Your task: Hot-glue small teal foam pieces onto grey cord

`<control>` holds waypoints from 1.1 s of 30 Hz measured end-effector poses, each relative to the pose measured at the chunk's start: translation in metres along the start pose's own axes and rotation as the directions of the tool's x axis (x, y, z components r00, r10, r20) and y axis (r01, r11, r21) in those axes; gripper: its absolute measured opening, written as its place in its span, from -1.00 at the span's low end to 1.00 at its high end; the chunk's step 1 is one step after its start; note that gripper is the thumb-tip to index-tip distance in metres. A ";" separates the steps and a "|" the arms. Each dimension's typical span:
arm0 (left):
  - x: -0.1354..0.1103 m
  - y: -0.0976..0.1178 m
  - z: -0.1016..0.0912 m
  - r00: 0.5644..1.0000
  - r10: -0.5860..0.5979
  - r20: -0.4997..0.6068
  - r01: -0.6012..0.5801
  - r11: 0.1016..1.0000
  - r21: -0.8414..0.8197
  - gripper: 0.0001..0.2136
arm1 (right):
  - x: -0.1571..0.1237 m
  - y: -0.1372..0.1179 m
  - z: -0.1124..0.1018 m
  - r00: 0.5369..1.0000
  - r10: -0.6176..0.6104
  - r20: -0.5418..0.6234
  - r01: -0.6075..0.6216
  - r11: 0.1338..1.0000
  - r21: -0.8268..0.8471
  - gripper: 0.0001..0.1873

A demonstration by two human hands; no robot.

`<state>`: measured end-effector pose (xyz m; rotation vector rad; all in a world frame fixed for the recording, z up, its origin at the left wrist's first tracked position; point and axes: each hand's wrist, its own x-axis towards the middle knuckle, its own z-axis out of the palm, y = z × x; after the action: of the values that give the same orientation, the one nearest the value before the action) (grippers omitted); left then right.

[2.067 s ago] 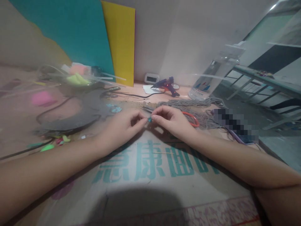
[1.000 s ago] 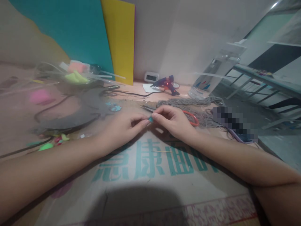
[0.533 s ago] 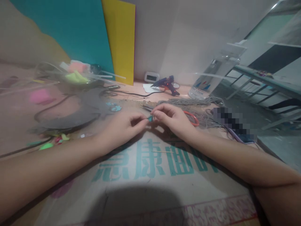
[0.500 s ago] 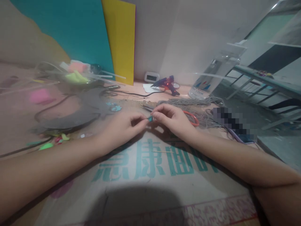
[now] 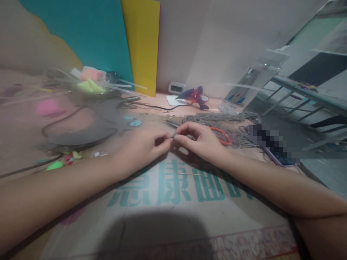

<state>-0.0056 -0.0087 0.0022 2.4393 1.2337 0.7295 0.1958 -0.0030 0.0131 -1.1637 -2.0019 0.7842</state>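
Observation:
The fingertips of my left hand (image 5: pixel 146 148) and my right hand (image 5: pixel 202 141) meet above the printed sheet (image 5: pixel 162 220). Between them both pinch a tiny dark teal piece (image 5: pixel 172 137), mostly hidden by the fingers, so its shape does not show. Behind my right hand lie scissors with an orange handle (image 5: pixel 227 139), their blades pointing left. A thin wooden stick (image 5: pixel 189 174), like a toothpick, rests on the sheet below my hands. Small light-blue pieces (image 5: pixel 134 121) lie beyond my left hand.
Grey yarn (image 5: pixel 225 117) and a phone (image 5: pixel 284 157) are on the right. Farther back stand a glue gun (image 5: pixel 194 95) with a red light, a small digital clock (image 5: pixel 176 87) and a clear bottle (image 5: pixel 235 97). Bright clay-like lumps (image 5: pixel 48 107) and a cable (image 5: pixel 27 169) lie left.
The teal piece showed more between my fingertips before; now the fingers are closer together and cover most of it. The view has shifted slightly.

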 end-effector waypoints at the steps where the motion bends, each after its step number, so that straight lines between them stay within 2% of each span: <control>1: 0.000 0.000 0.001 1.000 0.005 0.001 -0.005 1.000 0.005 -0.72 | 0.000 0.000 0.000 1.000 -0.004 -0.003 0.004 1.000 -0.005 -0.85; 7: -0.001 -0.001 0.000 0.997 0.074 -0.034 -0.072 0.997 0.037 -0.72 | -0.002 0.000 -0.001 0.999 -0.031 -0.011 0.031 1.000 -0.004 -0.82; 15: -0.002 -0.001 0.001 0.996 0.089 -0.013 -0.088 0.994 0.070 -0.69 | -0.001 0.003 -0.001 0.998 -0.063 -0.010 0.063 0.998 -0.027 -0.82; 22: 0.003 -0.001 0.001 1.000 0.002 0.023 0.002 0.985 -0.170 -0.71 | 0.002 0.007 -0.002 0.997 -0.011 0.076 -0.007 0.974 0.226 -0.71; 25: 0.005 0.002 -0.001 0.999 -0.044 0.025 0.048 0.973 -0.226 -0.72 | 0.005 0.014 -0.001 1.000 0.006 -0.021 0.002 0.931 0.365 -0.64; 28: 0.005 0.003 -0.002 0.993 -0.109 0.043 0.116 0.957 -0.267 -0.69 | 0.010 0.019 -0.001 0.991 0.067 -0.116 -0.009 0.896 0.444 -0.70; 33: 0.004 0.002 -0.003 0.975 -0.205 0.091 0.224 0.909 -0.352 -0.67 | 0.010 0.013 -0.001 0.981 0.142 -0.136 -0.078 0.916 0.393 -0.79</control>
<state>-0.0039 -0.0068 0.0074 1.9779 1.2021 0.7480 0.1991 0.0115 0.0066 -1.0730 -1.5676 1.0521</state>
